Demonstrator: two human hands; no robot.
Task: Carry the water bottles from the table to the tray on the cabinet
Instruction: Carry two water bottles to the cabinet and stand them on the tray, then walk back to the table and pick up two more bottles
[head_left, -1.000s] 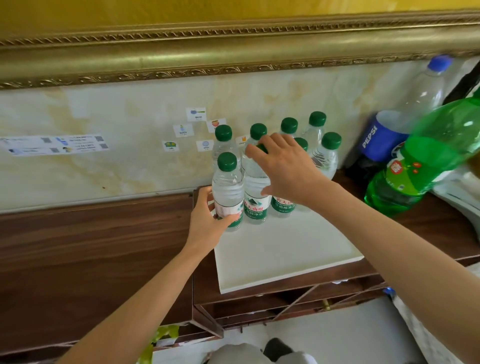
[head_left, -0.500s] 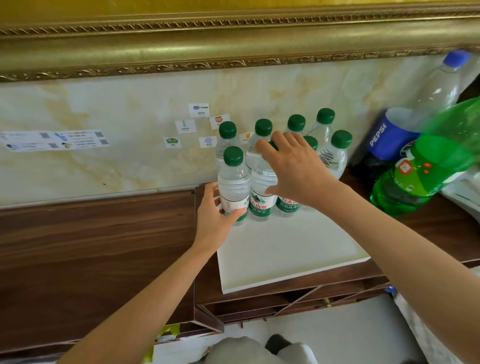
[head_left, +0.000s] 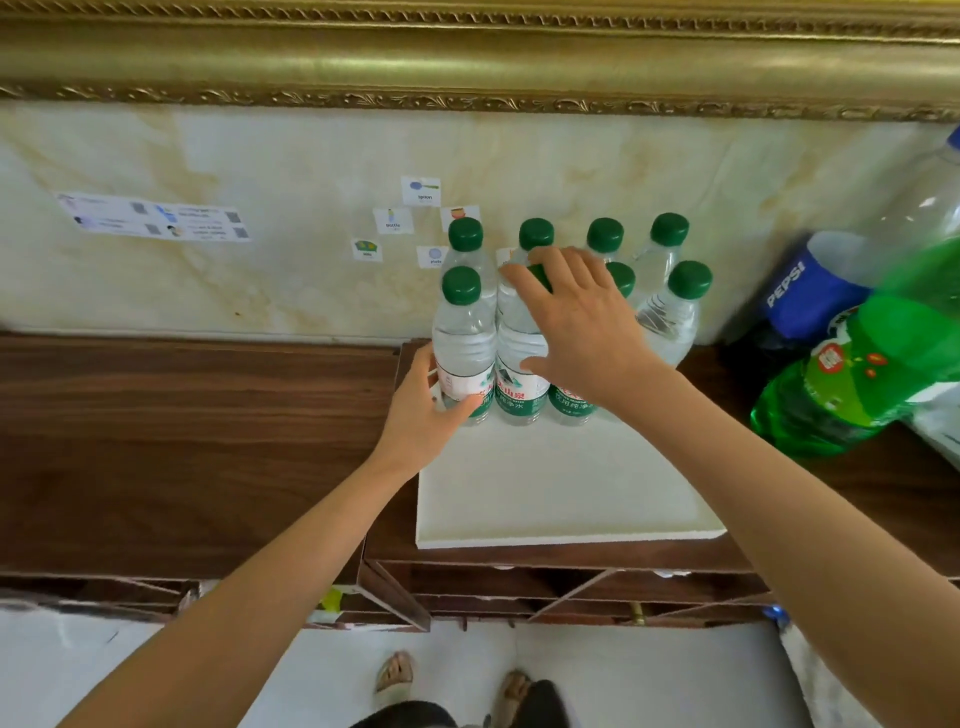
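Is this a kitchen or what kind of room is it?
Probably a room in a home, maybe a dining room: a wooden cabinet against a marble-look wall, a gilded frame above, and soda bottles nearby.

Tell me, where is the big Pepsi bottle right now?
In the head view the Pepsi bottle leans at the far right on the wooden cabinet, against the marble wall, behind the big green bottle and right of the green-capped water bottles.

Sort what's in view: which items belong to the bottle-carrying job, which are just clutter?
Job items:
- water bottles, green caps, clustered at the back of the tray
- white tray on the cabinet
- left hand on the front-left bottle
- right hand over the middle bottles

Clutter:
- Pepsi bottle
- green soda bottle
- wall stickers
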